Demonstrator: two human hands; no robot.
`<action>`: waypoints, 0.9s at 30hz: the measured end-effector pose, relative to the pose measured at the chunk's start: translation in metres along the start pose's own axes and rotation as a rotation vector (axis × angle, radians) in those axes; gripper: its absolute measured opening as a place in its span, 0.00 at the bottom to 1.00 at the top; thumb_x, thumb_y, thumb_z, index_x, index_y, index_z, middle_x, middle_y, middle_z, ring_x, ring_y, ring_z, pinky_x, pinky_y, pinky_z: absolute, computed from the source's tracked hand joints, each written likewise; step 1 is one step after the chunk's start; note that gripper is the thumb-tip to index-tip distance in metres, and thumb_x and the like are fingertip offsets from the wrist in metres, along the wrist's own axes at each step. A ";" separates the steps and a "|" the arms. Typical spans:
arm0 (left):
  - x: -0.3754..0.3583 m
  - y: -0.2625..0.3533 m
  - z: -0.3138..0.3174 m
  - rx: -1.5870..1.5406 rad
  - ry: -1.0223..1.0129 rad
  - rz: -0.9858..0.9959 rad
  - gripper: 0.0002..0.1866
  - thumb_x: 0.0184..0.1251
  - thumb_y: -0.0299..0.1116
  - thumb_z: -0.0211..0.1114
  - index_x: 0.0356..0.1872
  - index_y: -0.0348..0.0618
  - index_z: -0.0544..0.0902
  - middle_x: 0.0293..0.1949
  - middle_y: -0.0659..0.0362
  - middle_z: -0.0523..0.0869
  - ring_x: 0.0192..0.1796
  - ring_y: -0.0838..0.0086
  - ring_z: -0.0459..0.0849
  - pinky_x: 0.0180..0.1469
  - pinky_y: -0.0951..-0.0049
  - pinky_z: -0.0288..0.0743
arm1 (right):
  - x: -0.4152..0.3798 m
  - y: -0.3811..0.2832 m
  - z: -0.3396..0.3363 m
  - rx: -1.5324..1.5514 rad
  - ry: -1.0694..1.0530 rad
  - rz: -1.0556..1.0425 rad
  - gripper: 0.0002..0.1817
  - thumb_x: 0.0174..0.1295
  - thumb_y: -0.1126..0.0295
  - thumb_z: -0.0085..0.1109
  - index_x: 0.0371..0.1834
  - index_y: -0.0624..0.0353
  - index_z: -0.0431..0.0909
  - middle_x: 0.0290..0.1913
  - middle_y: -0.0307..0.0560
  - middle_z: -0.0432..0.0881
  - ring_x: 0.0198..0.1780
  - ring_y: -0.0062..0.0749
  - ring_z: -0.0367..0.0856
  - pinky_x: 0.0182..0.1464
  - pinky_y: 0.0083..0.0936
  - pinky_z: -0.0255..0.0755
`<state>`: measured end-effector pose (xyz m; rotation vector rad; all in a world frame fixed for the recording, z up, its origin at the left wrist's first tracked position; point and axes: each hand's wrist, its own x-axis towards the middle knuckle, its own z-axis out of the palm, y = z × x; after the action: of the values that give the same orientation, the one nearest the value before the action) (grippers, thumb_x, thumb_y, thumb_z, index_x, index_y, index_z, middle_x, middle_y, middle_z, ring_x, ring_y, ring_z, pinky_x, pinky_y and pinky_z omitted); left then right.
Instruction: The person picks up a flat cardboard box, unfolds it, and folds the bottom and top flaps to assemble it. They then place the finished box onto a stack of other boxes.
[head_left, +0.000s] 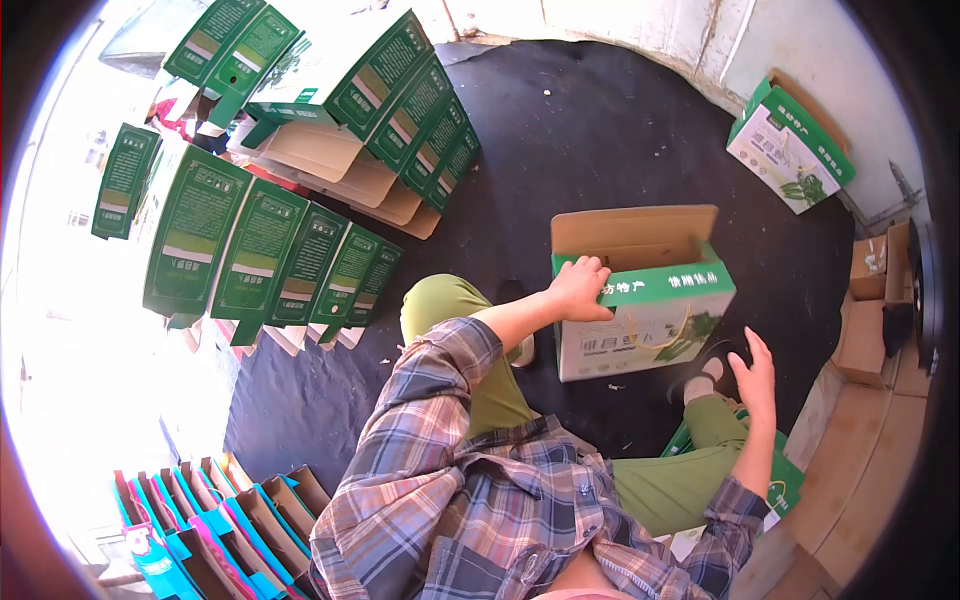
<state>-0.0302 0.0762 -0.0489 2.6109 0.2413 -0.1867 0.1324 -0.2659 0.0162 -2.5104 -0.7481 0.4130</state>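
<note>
Over black sheeting (620, 130) by a pale wall (800, 50), left hand (582, 288) grips the carton (650, 325), right hand (755, 378) free

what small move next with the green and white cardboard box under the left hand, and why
Probably bring the empty right hand to the right side of the green and white cardboard box: only the left hand is on it, near its left end.

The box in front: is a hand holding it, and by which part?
The left hand holds the box at the left end of its green panel; the right hand is open and holds nothing.
</note>
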 end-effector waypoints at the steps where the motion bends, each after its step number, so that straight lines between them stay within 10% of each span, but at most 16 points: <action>1: 0.002 -0.004 -0.002 0.003 0.009 -0.002 0.39 0.44 0.52 0.70 0.55 0.36 0.75 0.50 0.49 0.74 0.57 0.57 0.71 0.58 0.59 0.67 | -0.003 0.003 -0.006 0.045 0.030 0.019 0.30 0.56 0.71 0.60 0.65 0.61 0.68 0.65 0.55 0.70 0.66 0.45 0.67 0.68 0.32 0.59; 7: -0.003 -0.016 -0.035 -0.595 0.068 -0.415 0.36 0.44 0.54 0.70 0.51 0.36 0.80 0.48 0.45 0.77 0.56 0.58 0.75 0.57 0.60 0.70 | -0.021 0.032 -0.019 0.204 0.066 0.172 0.26 0.60 0.73 0.57 0.64 0.62 0.69 0.63 0.55 0.73 0.63 0.40 0.72 0.64 0.31 0.64; 9: -0.002 -0.027 -0.056 -0.894 0.132 -0.280 0.31 0.48 0.47 0.71 0.49 0.34 0.81 0.34 0.51 0.86 0.37 0.67 0.85 0.44 0.68 0.77 | -0.019 0.035 -0.017 0.239 0.080 0.169 0.26 0.60 0.73 0.57 0.64 0.62 0.69 0.61 0.56 0.75 0.62 0.39 0.73 0.64 0.32 0.65; 19: -0.083 -0.039 -0.302 -1.335 0.940 -0.155 0.25 0.59 0.45 0.66 0.53 0.43 0.76 0.43 0.56 0.83 0.46 0.65 0.83 0.47 0.64 0.78 | -0.005 0.026 -0.008 0.240 0.032 0.203 0.26 0.59 0.74 0.57 0.63 0.63 0.70 0.60 0.58 0.76 0.59 0.40 0.76 0.61 0.32 0.68; 27: -0.110 -0.186 -0.452 -1.436 1.358 -0.071 0.18 0.62 0.40 0.61 0.51 0.44 0.77 0.46 0.51 0.84 0.45 0.58 0.84 0.49 0.52 0.80 | -0.002 0.022 -0.001 0.188 0.019 0.244 0.26 0.59 0.73 0.59 0.62 0.62 0.71 0.58 0.59 0.77 0.56 0.39 0.78 0.58 0.31 0.71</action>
<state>-0.1363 0.4461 0.2719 0.9263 0.5969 1.2617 0.1404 -0.2836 0.0055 -2.4289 -0.3760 0.5164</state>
